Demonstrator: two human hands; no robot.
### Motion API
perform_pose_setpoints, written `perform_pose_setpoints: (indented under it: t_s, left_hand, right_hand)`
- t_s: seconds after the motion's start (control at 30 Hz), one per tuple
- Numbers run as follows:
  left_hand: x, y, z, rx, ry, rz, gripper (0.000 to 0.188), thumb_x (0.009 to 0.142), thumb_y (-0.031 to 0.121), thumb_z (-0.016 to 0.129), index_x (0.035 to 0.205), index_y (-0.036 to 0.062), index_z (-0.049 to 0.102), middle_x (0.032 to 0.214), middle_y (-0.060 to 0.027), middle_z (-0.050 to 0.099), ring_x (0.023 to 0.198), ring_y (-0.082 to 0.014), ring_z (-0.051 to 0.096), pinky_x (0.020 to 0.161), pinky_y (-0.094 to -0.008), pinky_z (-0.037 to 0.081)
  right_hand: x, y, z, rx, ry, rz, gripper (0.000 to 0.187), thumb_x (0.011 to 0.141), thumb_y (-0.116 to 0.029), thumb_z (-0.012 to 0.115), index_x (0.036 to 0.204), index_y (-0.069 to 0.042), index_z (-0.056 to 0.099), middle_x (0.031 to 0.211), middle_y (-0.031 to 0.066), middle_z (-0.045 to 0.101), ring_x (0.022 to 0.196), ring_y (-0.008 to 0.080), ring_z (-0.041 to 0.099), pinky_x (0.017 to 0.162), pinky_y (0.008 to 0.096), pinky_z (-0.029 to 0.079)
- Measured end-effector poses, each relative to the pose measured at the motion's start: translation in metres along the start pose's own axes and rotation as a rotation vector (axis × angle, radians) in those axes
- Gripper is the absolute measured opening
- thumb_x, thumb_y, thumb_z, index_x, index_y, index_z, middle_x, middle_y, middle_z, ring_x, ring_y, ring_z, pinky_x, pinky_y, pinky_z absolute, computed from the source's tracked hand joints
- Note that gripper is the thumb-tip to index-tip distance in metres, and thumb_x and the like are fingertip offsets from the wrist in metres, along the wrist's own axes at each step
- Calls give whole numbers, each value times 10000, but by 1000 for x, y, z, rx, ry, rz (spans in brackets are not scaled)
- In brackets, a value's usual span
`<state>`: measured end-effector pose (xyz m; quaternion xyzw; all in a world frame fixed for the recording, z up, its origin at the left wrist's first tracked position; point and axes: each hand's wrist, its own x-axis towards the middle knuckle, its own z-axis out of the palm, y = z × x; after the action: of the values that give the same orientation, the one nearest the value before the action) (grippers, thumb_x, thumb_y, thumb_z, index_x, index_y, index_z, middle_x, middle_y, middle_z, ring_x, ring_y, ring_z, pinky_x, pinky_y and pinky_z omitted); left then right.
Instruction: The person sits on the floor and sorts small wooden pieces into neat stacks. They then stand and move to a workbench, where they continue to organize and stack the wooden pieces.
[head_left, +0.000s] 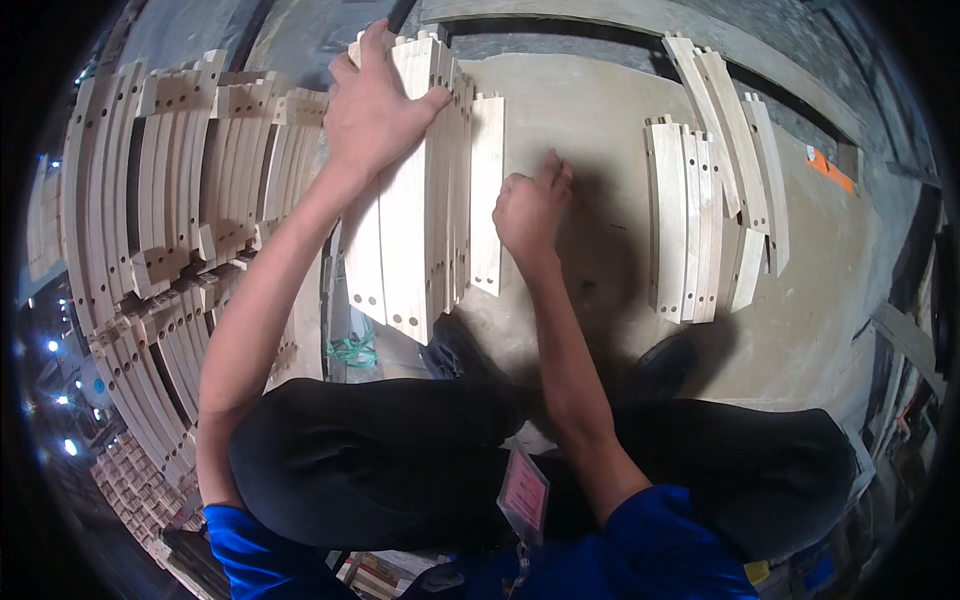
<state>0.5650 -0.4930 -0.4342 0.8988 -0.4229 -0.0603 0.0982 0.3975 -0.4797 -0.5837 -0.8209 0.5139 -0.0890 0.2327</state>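
Note:
My left hand (372, 115) is wrapped over the far end of a standing stack of pale wooden slats (405, 215), its thumb reaching across to the right side. The slats have dark round holes near their ends, and dowel-like pegs stick out at the far end. A shorter wooden slat (487, 190) rests against the right side of this stack. Just right of that slat is my right hand (532, 210), fingers partly bent and one or two stretched forward. Nothing shows in its grasp; whether it touches the slat I cannot tell.
Rows of similar slats (170, 190) are piled at the left. A smaller group of slats (690, 220) lies on the tan board (600, 100) to the right, near an orange strip (828, 170). Green string (352, 348) lies below the stack. My knees and shoes are close by.

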Motion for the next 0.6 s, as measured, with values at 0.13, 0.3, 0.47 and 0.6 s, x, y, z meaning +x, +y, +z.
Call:
perform_pose_setpoints:
  t_s: [0.13,0.3,0.47,0.6]
  left_hand:
    - [-4,-5,3,-13,6,-28,933,715,384,743,1462,105,258,1307,-315,401,1145,-449,510,956,-477,450]
    - [-5,-14,2,-39,33,-4,905,705,363,737,1453,125,289,1346,-307,374,1152,-442,520,954,-476,451]
    - [0,-7,4,-54,14,-9,901,700,365,735,1450,174,274,1361,-311,346,1097,-459,553,941,-481,458]
    - [0,-9,6,-43,32,-1,891,706,374,727,1449,196,269,1349,-324,349,1093,-471,555,937,-486,460]
  right_hand:
    - [5,15,-39,95,169,103,247,782,-195,676,951,-16,674,1376,330,364,1300,489,305,1000,581,333]
    - [30,84,-114,-186,376,470,399,750,-255,706,1062,-13,657,1334,316,421,1254,456,353,1010,561,328]
    - [19,146,-148,-270,218,720,569,665,-413,799,1019,13,673,1302,301,439,1247,457,337,1010,553,338]
    - [14,161,-147,-214,-30,742,547,630,-471,825,917,-21,705,1276,277,459,1251,439,341,1014,539,345]
